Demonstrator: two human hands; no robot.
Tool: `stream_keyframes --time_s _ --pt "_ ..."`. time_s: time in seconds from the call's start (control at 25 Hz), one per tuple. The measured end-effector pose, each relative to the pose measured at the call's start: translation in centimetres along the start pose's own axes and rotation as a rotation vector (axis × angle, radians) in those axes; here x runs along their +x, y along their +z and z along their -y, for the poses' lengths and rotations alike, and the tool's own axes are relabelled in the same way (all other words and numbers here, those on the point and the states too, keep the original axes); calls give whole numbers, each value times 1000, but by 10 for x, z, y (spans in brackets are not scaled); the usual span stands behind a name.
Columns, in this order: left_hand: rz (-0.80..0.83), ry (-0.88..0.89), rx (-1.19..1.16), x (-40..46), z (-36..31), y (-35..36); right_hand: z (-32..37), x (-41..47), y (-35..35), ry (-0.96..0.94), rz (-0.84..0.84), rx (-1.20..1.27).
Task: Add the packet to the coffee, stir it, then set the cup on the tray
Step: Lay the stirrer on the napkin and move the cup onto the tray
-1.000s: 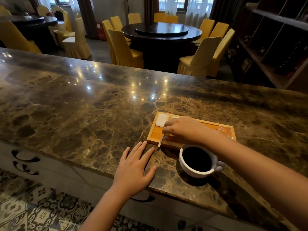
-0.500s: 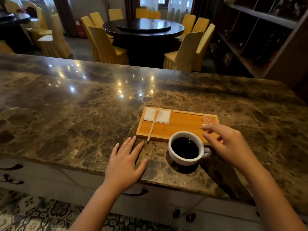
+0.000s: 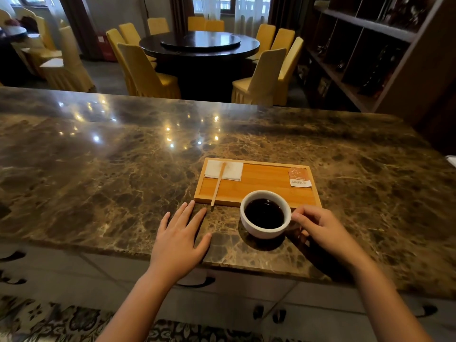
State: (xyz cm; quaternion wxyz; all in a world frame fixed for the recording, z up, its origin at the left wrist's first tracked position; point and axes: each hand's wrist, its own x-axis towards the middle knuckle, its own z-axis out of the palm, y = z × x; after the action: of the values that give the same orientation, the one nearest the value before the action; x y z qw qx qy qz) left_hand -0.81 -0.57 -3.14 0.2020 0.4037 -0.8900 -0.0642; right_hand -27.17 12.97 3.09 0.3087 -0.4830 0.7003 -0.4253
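A white cup [image 3: 264,229] of black coffee stands on the marble counter, just in front of the wooden tray [image 3: 259,187]. My right hand [image 3: 320,227] is closed on the cup's handle at its right side. An orange and white packet [image 3: 299,176] lies in the tray's far right corner. A wooden stir stick [image 3: 218,185] rests across a white napkin [image 3: 224,171] at the tray's left end, its tip over the near rim. My left hand [image 3: 181,236] lies flat on the counter, fingers spread, left of the cup.
The marble counter [image 3: 111,174] stretches wide to the left and behind the tray; its near edge runs just under my wrists. Beyond it stand a round dark table [image 3: 199,45] with yellow chairs and a dark shelf unit [image 3: 370,50] at the right.
My right hand left the stir stick on the tray, swung right past the packet, and now grips the cup's handle. My left hand has stayed flat on the counter.
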Motion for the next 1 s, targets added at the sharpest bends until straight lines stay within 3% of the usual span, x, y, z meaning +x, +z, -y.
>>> stream_keyframes --time_s 0.6,1.0 --pt "-1 -2 -1 1 1 1 0 -4 2 -85 -5 98" --pt "4 -1 0 0 1 2 28 48 -32 -124 -72 115"
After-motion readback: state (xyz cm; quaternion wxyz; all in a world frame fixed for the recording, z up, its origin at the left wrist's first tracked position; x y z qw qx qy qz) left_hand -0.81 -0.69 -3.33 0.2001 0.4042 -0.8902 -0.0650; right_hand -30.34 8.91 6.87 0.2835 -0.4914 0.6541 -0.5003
